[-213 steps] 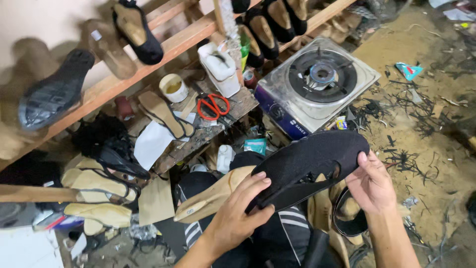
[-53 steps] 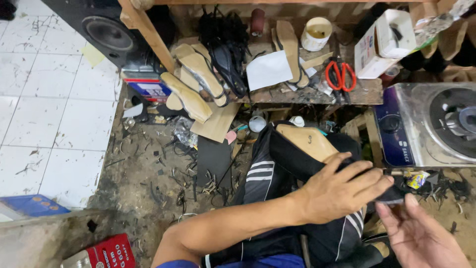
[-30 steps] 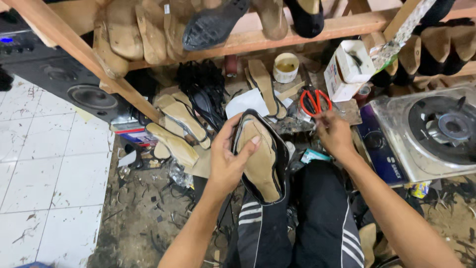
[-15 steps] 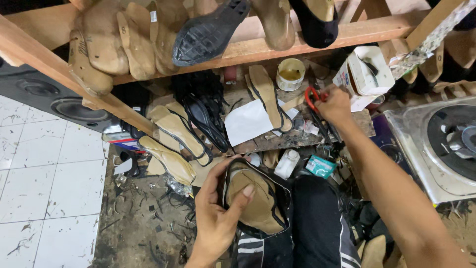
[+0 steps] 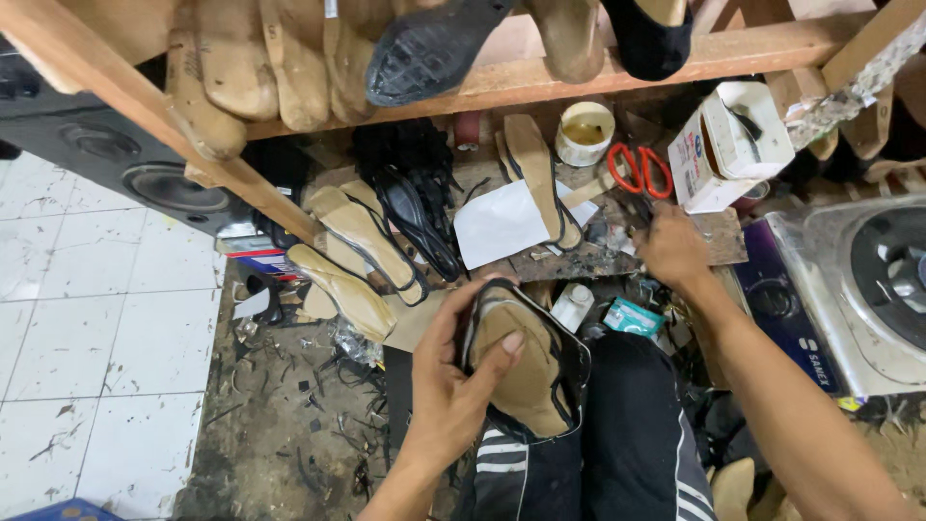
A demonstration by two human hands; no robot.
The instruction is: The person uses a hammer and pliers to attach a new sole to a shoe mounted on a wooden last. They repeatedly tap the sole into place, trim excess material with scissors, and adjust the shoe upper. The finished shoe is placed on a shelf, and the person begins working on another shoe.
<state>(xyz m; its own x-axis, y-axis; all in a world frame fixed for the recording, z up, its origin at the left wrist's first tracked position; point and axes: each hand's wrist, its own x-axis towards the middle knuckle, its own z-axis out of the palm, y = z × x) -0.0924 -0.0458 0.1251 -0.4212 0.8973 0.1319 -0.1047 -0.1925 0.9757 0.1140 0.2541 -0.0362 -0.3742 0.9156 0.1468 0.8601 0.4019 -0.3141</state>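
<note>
My left hand (image 5: 453, 386) grips a shoe upper stretched over a tan wooden last (image 5: 526, 362), sole side up, resting on my lap. My right hand (image 5: 672, 249) reaches forward to the low wooden work board (image 5: 617, 256), fingers down among small items, just below the red-handled scissors (image 5: 639, 169); whether it holds anything cannot be told. A white sheet of paper (image 5: 500, 222) and a tan insole (image 5: 538, 174) lie on the board left of that hand.
A wooden rack (image 5: 579, 72) above holds lasts and black soles. A white glue cup (image 5: 585, 130) and an open cardboard box (image 5: 728, 145) stand behind the board. Loose soles (image 5: 357, 241) lie left, beside a black speaker (image 5: 164, 183). A gas stove (image 5: 868, 280) sits right.
My right hand has dropped back from the scissors to the board's front. The left hand has shifted the lasted shoe slightly rightward on my lap.
</note>
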